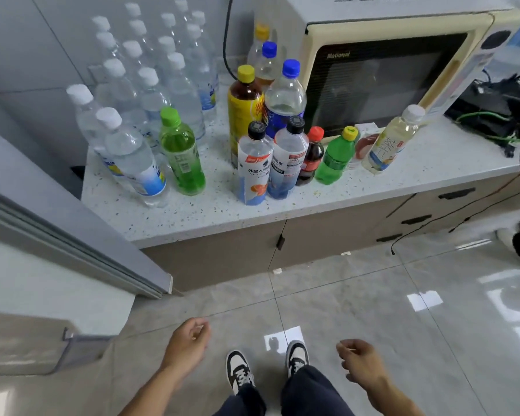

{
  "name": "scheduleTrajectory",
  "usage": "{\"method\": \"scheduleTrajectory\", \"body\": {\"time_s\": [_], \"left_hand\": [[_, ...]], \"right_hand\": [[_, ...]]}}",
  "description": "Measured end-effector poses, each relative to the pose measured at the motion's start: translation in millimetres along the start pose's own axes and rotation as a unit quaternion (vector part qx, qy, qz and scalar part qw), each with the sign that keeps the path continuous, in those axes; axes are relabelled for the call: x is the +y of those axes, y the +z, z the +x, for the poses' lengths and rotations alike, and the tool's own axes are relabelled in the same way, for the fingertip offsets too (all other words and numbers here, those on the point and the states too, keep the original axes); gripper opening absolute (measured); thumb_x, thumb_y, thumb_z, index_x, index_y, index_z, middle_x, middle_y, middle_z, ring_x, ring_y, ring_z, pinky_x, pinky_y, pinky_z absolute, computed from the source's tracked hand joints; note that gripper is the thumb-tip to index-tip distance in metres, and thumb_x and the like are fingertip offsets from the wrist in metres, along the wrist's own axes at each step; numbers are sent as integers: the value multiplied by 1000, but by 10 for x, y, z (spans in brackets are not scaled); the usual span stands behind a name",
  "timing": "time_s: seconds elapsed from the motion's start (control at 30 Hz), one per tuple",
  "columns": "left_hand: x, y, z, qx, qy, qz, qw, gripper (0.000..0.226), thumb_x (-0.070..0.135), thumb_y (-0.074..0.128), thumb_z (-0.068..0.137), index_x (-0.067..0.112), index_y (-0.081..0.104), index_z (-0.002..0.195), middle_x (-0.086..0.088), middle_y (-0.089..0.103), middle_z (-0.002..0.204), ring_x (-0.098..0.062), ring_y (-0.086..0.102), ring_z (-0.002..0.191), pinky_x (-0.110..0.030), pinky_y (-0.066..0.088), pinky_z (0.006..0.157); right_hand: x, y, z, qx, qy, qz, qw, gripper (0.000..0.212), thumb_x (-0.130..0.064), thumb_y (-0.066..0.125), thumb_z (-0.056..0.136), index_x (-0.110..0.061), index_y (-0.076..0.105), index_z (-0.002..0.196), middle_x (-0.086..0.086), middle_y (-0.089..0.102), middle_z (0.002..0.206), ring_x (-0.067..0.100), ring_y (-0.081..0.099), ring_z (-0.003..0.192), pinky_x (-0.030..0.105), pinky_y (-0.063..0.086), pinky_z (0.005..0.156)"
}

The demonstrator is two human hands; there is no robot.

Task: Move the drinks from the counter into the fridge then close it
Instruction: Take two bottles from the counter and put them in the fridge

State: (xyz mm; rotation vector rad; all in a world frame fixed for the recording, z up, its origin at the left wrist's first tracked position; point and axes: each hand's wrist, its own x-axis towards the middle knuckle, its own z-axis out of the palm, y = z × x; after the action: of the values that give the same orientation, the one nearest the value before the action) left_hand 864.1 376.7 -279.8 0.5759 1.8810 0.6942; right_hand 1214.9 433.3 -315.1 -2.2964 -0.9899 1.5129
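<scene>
Here, both hands hung low over the floor and held nothing. The left hand point(189, 340) had its fingers loosely curled, as did the right hand point(359, 360); neither touched a bottle.

The drinks stood on the counter point(192, 214), well above and ahead of both hands. Nearest the left hand's reach were a clear water bottle point(132, 159) and, just beside it, a green bottle point(180, 153). Ahead of the gap between the hands stood two black-capped bottles point(254, 166), touching each other, with a small cola bottle point(311, 156) and a small green soda bottle point(336, 156) further toward the right hand. A pale tea bottle point(391, 139) stood apart, in front of the microwave point(388, 73). A dense block of water bottles point(150, 61) occupied the far corner.

The open fridge door point(51, 241) lay to the outside of the left hand; the fridge interior was out of view.

The step in hand appeared to be the first pickup. Recommended procedure: take front-row bottles first, one per hand, gripping each at mid-body. Lift straight up before swinging toward the fridge, since neighbouring bottles stood close enough to topple.
</scene>
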Motion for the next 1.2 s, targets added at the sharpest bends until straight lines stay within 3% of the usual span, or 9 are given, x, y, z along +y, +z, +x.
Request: {"method": "scheduleTrajectory", "body": {"time_s": [0.17, 0.27, 0.43, 0.57, 0.73, 0.87, 1.0, 1.1, 1.2], "left_hand": [[410, -79, 31, 24, 48, 4, 999, 11, 28, 63, 94, 34, 63, 102, 5, 69, 101, -10, 69, 87, -26, 59, 73], [815, -61, 44, 48, 94, 12, 994, 16, 34, 62, 94, 39, 61, 109, 10, 66, 106, -8, 67, 97, -34, 58, 86], [1709, 42, 10, 104, 184, -29, 977, 21, 26, 66, 93, 34, 61, 112, 9, 68, 103, -5, 67, 87, -29, 57, 79], [2310, 120, -20, 167, 267, 18, 949, 35, 23, 68, 91, 30, 59, 124, 15, 61, 114, 2, 65, 88, -10, 50, 73], [2945, 269, 101, 247, 310, 11, 918, 35, 32, 65, 91, 32, 58, 126, 12, 57, 123, 1, 61, 100, -14, 50, 77], [3285, 333, 290, 281, 325, 27, 903, 40, 37, 65, 89, 31, 58, 128, 10, 56, 128, 1, 52, 108, -21, 44, 93], [3489, 347, 458, 239, 307, 88, 917, 37, 42, 65, 88, 37, 59, 124, 9, 58, 130, -6, 52, 119, -27, 42, 99], [3489, 376, 490, 226, 312, 71, 920, 15, 40, 66, 88, 38, 60, 102, 18, 62, 102, -7, 60, 99, -32, 51, 86], [3423, 360, 473, 238, 314, 49, 918, 8, 37, 66, 88, 33, 60, 88, 15, 62, 83, 2, 59, 75, -24, 48, 64]], "right_hand": [[-783, 78, 199, -33, -104, -8, 994, 8, -20, 67, 92, -16, 69, 99, 1, 68, 80, 22, 62, 74, 39, 54, 76], [-1364, 120, 237, -59, -169, 3, 984, 7, -23, 66, 93, -25, 67, 100, 1, 68, 87, 20, 65, 83, 44, 57, 88], [-2340, 130, 174, -73, -303, 16, 950, 7, -24, 70, 90, -28, 68, 94, -8, 69, 88, 11, 64, 79, 28, 54, 77], [-2952, 42, 103, -53, -444, 8, 894, 20, -22, 70, 90, -25, 66, 109, -10, 66, 101, -3, 62, 83, 7, 47, 67], [-3532, -88, 37, -19, -588, 43, 808, 32, -18, 71, 89, -18, 62, 119, -2, 56, 104, 19, 61, 86, 27, 53, 71], [-3824, -221, 75, 22, -636, 34, 771, 38, -28, 72, 89, -17, 62, 123, -13, 49, 99, 17, 58, 90, 28, 53, 73], [-4052, -197, 29, -14, -648, -9, 762, 46, -32, 75, 85, -15, 63, 126, -13, 51, 110, 14, 56, 106, 35, 52, 87], [-4103, -123, -17, -51, -635, -27, 770, 40, -31, 77, 85, -17, 64, 120, -13, 55, 105, 7, 53, 103, 38, 51, 91], [-4054, -103, -50, -59, -620, -17, 782, 29, -32, 77, 84, -16, 59, 100, -7, 57, 93, 11, 52, 88, 32, 50, 78]]}}
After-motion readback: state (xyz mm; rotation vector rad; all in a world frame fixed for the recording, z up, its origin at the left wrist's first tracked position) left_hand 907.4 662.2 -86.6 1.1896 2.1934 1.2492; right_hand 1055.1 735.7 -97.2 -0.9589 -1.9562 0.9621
